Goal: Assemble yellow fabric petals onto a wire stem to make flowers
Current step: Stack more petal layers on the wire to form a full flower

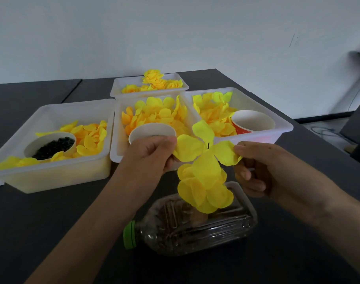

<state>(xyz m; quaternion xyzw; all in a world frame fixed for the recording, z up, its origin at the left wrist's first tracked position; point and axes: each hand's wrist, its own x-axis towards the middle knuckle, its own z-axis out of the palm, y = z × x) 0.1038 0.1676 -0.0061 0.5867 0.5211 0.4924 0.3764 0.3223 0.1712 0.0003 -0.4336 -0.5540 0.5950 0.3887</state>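
A four-lobed yellow petal piece [205,148] is spread flat in mid-air, with a dark wire tip [208,144] poking up through its centre. My left hand [154,154] pinches its left lobe. My right hand [255,167] pinches its right lobe between thumb and fingers. Below it hang more yellow petal layers [203,191] stacked on the same stem. The rest of the wire stem is hidden by the petals.
Three white bins hold loose yellow petals: left bin [52,177] with a cup of black beads [52,147], middle bin [115,148] with a paper cup [152,132], right bin [277,128] with a red-and-white cup [253,121]. A far bin [150,84] holds finished flowers. A clear bottle [195,224] lies below the hands.
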